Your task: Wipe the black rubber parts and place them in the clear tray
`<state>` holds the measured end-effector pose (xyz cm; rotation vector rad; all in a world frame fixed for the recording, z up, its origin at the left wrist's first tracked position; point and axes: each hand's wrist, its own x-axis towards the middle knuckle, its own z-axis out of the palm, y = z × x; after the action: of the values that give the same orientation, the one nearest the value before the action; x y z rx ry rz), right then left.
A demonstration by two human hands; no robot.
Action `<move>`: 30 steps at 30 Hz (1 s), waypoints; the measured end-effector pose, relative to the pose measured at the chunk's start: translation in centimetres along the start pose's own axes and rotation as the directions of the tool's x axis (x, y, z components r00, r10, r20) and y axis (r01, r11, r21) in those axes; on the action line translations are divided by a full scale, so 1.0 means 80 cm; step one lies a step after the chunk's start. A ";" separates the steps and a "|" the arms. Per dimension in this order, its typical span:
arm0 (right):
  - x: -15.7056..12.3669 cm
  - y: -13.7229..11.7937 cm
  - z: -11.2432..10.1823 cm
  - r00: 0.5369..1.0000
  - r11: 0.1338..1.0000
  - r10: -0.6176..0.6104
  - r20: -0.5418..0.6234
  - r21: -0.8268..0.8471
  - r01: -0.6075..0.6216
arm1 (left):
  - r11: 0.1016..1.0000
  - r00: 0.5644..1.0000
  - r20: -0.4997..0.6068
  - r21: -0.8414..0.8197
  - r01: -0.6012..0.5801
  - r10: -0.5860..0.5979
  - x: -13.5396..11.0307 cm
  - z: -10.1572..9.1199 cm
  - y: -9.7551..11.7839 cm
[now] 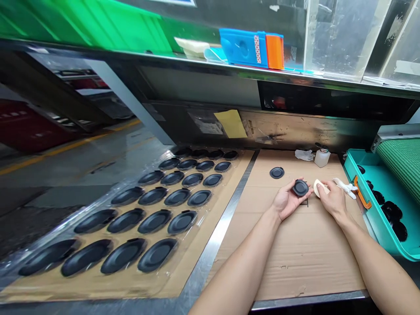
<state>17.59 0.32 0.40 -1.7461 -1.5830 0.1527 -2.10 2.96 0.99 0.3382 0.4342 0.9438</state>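
Observation:
My left hand [286, 199] holds a small black rounded plastic part [300, 187] by its edge, its recessed face turned up. In my right hand [333, 199] is a cream-coloured sponge pad [319, 187], pinched between thumb and fingers. The pad is close to the part but apart from it. Another black part [277, 173] lies flat on the cardboard [262, 227] beyond my left hand. Just past my right hand, a crumpled white cloth or glove [346, 188] rests on the cardboard.
At left, a clear blister tray [200, 218] holds rows of black parts. A white dispenser bottle [322, 156] stands at the back beside crumpled white material [304, 155]. To the right, a teal bin [374, 223] contains several black parts, next to a green conveyor belt [403, 162]. A shelf edge [197, 61] overhangs.

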 end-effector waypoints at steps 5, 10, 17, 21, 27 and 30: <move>-0.005 -0.002 0.006 0.999 0.999 0.001 0.051 -0.036 0.001 | 0.996 0.997 -0.007 -0.062 0.071 -0.071 0.000 -0.001 0.010; -0.003 0.001 0.006 0.998 0.998 0.001 0.070 -0.063 0.004 | 0.996 0.997 -0.046 -0.061 0.058 -0.061 0.001 0.000 0.008; -0.005 -0.001 0.005 0.994 0.995 -0.026 0.104 -0.092 0.036 | 0.996 0.996 -0.021 -0.023 0.091 -0.091 -0.001 -0.001 0.008; -0.005 -0.007 0.001 0.985 0.984 -0.098 0.143 -0.134 0.117 | 0.995 0.995 -0.030 -0.007 0.097 -0.097 -0.002 0.001 0.009; 0.013 0.015 -0.018 0.973 0.881 -0.199 -0.115 -0.455 0.127 | 0.994 0.994 -0.025 0.039 0.103 -0.102 -0.003 0.002 0.007; 0.022 0.031 -0.024 0.996 0.835 -0.081 -0.050 -0.549 0.040 | 0.988 0.994 0.019 0.116 0.103 -0.106 -0.005 0.003 0.005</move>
<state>21.04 1.18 0.96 -2.0926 -1.7364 -0.4373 -2.45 2.77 1.49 0.4278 0.4798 0.8132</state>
